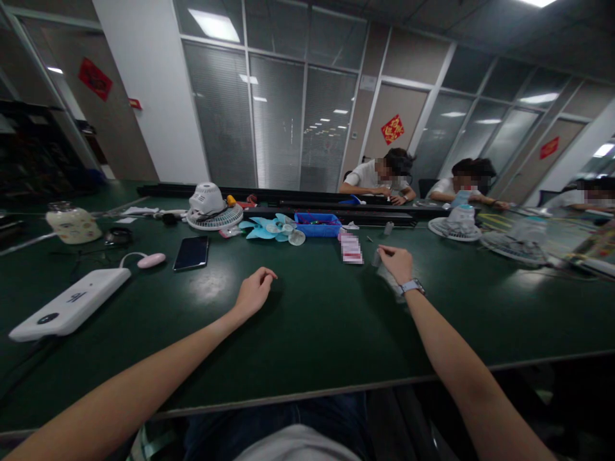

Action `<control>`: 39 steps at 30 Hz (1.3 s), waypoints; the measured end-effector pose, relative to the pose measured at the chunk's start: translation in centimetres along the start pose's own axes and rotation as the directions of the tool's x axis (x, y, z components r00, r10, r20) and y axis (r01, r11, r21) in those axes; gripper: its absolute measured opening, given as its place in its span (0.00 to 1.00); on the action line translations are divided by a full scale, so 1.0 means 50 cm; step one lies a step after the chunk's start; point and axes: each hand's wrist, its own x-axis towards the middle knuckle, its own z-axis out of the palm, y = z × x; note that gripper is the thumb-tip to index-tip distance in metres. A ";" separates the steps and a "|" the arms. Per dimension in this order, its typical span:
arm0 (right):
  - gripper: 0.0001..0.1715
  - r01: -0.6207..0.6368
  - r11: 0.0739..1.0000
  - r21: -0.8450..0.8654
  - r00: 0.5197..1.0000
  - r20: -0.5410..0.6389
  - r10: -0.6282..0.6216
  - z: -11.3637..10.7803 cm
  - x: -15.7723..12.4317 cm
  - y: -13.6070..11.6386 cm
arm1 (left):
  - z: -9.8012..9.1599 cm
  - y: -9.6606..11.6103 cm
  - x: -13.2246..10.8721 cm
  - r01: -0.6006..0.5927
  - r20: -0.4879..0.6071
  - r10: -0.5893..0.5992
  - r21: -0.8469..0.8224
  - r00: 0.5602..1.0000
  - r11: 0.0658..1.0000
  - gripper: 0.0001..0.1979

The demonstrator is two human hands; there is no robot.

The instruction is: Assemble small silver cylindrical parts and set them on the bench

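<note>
My right hand (pixel 398 264), with a watch at the wrist, pinches a small greyish cylinder (pixel 376 258) between thumb and fingertips just over the green table (pixel 307 333). Below that hand lies a crumpled clear plastic bag (pixel 390 282). A similar small cylinder (pixel 389 227) stands farther back. To the left, my left hand (pixel 255 291) rests near the tabletop with its fingers curled in, and nothing shows in it. Between and beyond the hands lies a pink-and-white card or packet (pixel 352 248), blurred out. Behind it sits a blue tray (pixel 317 224) holding small parts.
Light-blue fan blades (pixel 269 228) and a white fan (pixel 211 206) lie at the back. On the left are a phone (pixel 191 253), a white device (pixel 72 304) and a jar (pixel 73 223). Another fan (pixel 459 223) is at right. Co-workers (pixel 379 176) sit across the table.
</note>
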 end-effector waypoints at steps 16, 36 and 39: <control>0.30 -0.143 0.961 0.235 0.988 0.092 0.124 0.038 -0.011 0.023 | -0.001 0.001 -0.002 -0.002 0.005 0.002 -0.002 1.000 1.000 0.14; 0.41 0.149 0.676 0.721 0.718 0.391 -0.575 0.033 -0.263 -0.337 | 0.007 0.051 -0.033 -0.346 0.024 0.346 0.013 0.938 0.938 0.15; 0.41 0.152 0.679 0.718 0.714 0.395 -0.578 0.031 -0.262 -0.338 | 0.011 0.055 -0.029 -0.344 0.022 0.344 0.008 0.939 0.939 0.14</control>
